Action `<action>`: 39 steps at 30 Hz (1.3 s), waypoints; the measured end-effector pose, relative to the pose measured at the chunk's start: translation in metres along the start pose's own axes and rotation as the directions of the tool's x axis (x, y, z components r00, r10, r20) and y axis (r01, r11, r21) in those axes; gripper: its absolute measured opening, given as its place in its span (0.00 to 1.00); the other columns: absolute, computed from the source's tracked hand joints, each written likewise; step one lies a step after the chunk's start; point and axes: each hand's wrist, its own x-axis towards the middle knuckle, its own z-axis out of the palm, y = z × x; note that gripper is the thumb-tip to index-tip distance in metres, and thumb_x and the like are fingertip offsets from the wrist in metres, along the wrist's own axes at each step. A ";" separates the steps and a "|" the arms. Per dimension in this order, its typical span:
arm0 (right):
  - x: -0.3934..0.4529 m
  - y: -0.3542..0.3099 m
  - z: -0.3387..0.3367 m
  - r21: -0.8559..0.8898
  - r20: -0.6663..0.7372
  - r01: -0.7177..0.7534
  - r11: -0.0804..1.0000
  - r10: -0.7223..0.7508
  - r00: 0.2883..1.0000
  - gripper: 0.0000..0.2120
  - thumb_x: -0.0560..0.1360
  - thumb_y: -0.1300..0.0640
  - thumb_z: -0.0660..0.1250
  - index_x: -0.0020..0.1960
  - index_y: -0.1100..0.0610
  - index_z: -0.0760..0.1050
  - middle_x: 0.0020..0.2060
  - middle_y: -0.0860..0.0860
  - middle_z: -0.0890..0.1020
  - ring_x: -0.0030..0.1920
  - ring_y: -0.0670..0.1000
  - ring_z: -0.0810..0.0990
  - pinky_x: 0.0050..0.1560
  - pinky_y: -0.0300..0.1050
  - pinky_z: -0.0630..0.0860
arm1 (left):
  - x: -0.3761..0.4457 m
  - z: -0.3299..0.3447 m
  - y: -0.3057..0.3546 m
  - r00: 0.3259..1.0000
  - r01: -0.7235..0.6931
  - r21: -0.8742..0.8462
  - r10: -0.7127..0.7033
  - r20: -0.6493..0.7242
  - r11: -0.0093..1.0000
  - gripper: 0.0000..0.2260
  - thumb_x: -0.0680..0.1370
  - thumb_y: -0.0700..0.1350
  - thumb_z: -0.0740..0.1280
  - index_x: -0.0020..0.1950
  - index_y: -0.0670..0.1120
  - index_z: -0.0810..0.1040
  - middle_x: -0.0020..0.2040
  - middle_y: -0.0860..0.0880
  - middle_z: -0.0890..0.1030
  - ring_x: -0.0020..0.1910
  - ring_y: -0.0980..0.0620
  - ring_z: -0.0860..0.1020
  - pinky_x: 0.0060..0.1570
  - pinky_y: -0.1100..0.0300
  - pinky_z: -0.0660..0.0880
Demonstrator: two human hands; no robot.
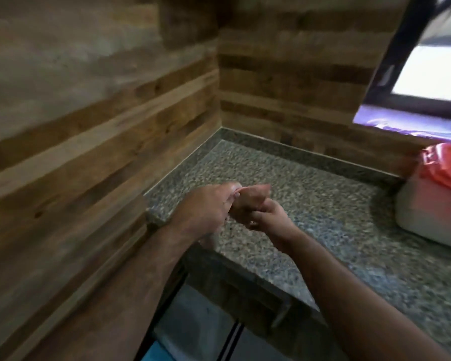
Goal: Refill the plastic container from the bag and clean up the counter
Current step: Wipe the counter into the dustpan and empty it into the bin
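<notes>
My left hand [206,207] and my right hand [268,217] are pressed together above the near left part of the granite counter [310,204], fingers curled. A pale, thin crumpled thing, apparently the plastic bag [209,241], pokes out under my left hand and at its fingertips; the blur hides most of it. The plastic container [432,204], white with a red lid [445,168], stands on the counter at the far right, well apart from both hands and cut off by the frame edge.
Wood-plank walls [89,142] close the counter on the left and at the back. A window with a dark frame [414,100] sits at the upper right. The counter's front edge [245,280] runs below my hands, with the floor beneath.
</notes>
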 end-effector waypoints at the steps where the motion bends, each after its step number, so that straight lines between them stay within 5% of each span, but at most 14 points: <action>1: 0.001 -0.008 -0.013 0.011 -0.059 0.051 0.999 -0.050 0.997 0.09 0.79 0.68 0.71 0.57 0.60 0.83 0.46 0.62 0.86 0.47 0.58 0.82 0.49 0.53 0.76 | 0.007 0.000 0.008 0.999 -0.043 0.029 0.043 -0.005 0.999 0.12 0.84 0.49 0.66 0.68 0.57 0.77 0.54 0.50 0.87 0.53 0.46 0.84 0.50 0.49 0.81; 5: 0.004 -0.033 -0.066 -0.021 -0.252 0.256 0.966 -0.253 0.934 0.08 0.77 0.76 0.67 0.51 0.66 0.76 0.36 0.58 0.81 0.34 0.52 0.81 0.37 0.49 0.79 | 0.031 0.011 0.021 0.991 -0.106 -0.102 0.097 -0.095 0.989 0.17 0.81 0.49 0.62 0.69 0.60 0.75 0.60 0.56 0.87 0.57 0.53 0.85 0.55 0.51 0.81; 9: -0.001 -0.048 -0.108 -0.362 -0.210 0.378 0.852 -0.470 0.858 0.13 0.71 0.73 0.71 0.48 0.57 0.85 0.44 0.54 0.88 0.45 0.58 0.88 0.47 0.55 0.86 | 0.058 0.035 0.024 0.993 0.007 -0.254 -0.037 -0.115 0.967 0.22 0.77 0.37 0.67 0.66 0.57 0.84 0.58 0.58 0.88 0.57 0.58 0.84 0.59 0.55 0.81; 12: -0.004 -0.049 -0.133 -0.496 -0.123 0.314 0.809 -0.423 0.898 0.11 0.70 0.68 0.74 0.46 0.54 0.87 0.43 0.48 0.89 0.45 0.48 0.88 0.46 0.46 0.85 | 0.071 0.053 0.023 0.991 0.135 -0.450 -0.125 0.053 0.883 0.21 0.77 0.30 0.67 0.55 0.54 0.88 0.51 0.56 0.89 0.51 0.59 0.86 0.53 0.53 0.85; 15: -0.003 -0.045 -0.149 -0.541 -0.059 0.248 0.804 -0.330 0.942 0.11 0.71 0.69 0.75 0.44 0.54 0.88 0.43 0.49 0.89 0.44 0.45 0.88 0.44 0.42 0.84 | 0.076 0.066 0.023 0.939 0.330 -0.645 -0.169 0.300 0.689 0.14 0.84 0.35 0.67 0.56 0.50 0.88 0.49 0.45 0.90 0.45 0.46 0.88 0.45 0.49 0.85; 18: 0.014 -0.030 -0.161 -0.579 -0.082 0.186 0.794 -0.284 0.955 0.11 0.71 0.67 0.75 0.42 0.51 0.87 0.41 0.49 0.88 0.41 0.45 0.86 0.42 0.42 0.83 | 0.090 0.089 0.009 0.907 0.408 -0.676 -0.189 0.376 0.614 0.12 0.89 0.44 0.63 0.64 0.51 0.86 0.53 0.45 0.90 0.54 0.40 0.88 0.54 0.42 0.85; 21: 0.041 -0.002 -0.162 -0.673 -0.148 0.095 0.733 -0.259 0.954 0.10 0.71 0.64 0.76 0.43 0.49 0.87 0.40 0.44 0.88 0.42 0.42 0.86 0.47 0.45 0.85 | 0.106 0.122 -0.017 0.886 0.442 -0.602 -0.219 0.408 0.665 0.16 0.90 0.47 0.60 0.75 0.54 0.80 0.68 0.51 0.85 0.68 0.48 0.82 0.63 0.53 0.81; 25: 0.065 0.048 -0.150 -0.777 -0.200 -0.010 0.629 -0.232 0.952 0.07 0.76 0.61 0.77 0.47 0.48 0.88 0.43 0.40 0.86 0.44 0.38 0.84 0.47 0.39 0.83 | 0.115 0.172 -0.058 0.890 0.315 -0.408 -0.117 0.440 0.857 0.20 0.89 0.48 0.60 0.80 0.65 0.71 0.79 0.54 0.76 0.72 0.52 0.77 0.67 0.54 0.77; 28: 0.071 0.091 -0.145 -0.897 0.008 0.076 0.436 -0.156 0.988 0.03 0.77 0.48 0.76 0.50 0.46 0.87 0.48 0.40 0.86 0.46 0.39 0.82 0.53 0.45 0.84 | 0.108 0.210 -0.093 0.804 0.023 -0.118 0.052 0.592 0.993 0.24 0.89 0.52 0.60 0.85 0.62 0.61 0.87 0.56 0.61 0.86 0.49 0.57 0.82 0.45 0.52; 30: 0.068 0.114 -0.142 -0.941 0.139 0.095 0.324 0.115 0.984 0.19 0.72 0.32 0.73 0.54 0.43 0.86 0.55 0.37 0.85 0.53 0.40 0.81 0.56 0.45 0.81 | 0.099 0.226 -0.113 0.681 -0.147 0.029 0.080 0.728 0.989 0.36 0.84 0.45 0.65 0.87 0.65 0.52 0.88 0.58 0.49 0.87 0.51 0.44 0.83 0.41 0.41; 32: 0.070 0.133 -0.140 -0.966 0.195 0.147 0.214 0.223 0.955 0.33 0.65 0.21 0.64 0.56 0.43 0.85 0.60 0.36 0.84 0.59 0.43 0.78 0.59 0.46 0.77 | 0.093 0.235 -0.130 0.653 -0.120 0.054 0.038 0.757 0.991 0.50 0.74 0.32 0.64 0.86 0.67 0.48 0.87 0.61 0.45 0.86 0.53 0.43 0.85 0.41 0.41; 34: 0.075 0.140 -0.138 -0.960 0.121 0.067 0.270 0.188 0.975 0.31 0.69 0.22 0.61 0.54 0.45 0.85 0.59 0.39 0.84 0.59 0.47 0.79 0.59 0.47 0.78 | 0.094 0.243 -0.139 0.708 -0.041 -0.003 0.031 0.705 0.999 0.46 0.74 0.32 0.63 0.86 0.63 0.55 0.88 0.59 0.53 0.87 0.54 0.48 0.86 0.42 0.46; 37: 0.090 0.144 -0.129 -0.966 0.077 0.054 0.254 0.082 0.994 0.24 0.75 0.30 0.62 0.60 0.43 0.84 0.62 0.42 0.84 0.60 0.52 0.79 0.59 0.53 0.79 | 0.101 0.253 -0.136 0.803 -0.076 -0.078 0.107 0.586 0.994 0.27 0.85 0.45 0.59 0.85 0.56 0.64 0.86 0.55 0.63 0.86 0.54 0.56 0.87 0.46 0.52; 39: 0.094 0.151 -0.119 -0.977 0.147 0.136 0.164 0.059 0.987 0.20 0.76 0.34 0.64 0.63 0.40 0.82 0.63 0.42 0.83 0.62 0.52 0.79 0.59 0.54 0.78 | 0.106 0.258 -0.126 0.768 -0.186 -0.078 0.194 0.610 0.979 0.24 0.89 0.54 0.55 0.86 0.55 0.62 0.87 0.55 0.61 0.86 0.54 0.55 0.87 0.49 0.48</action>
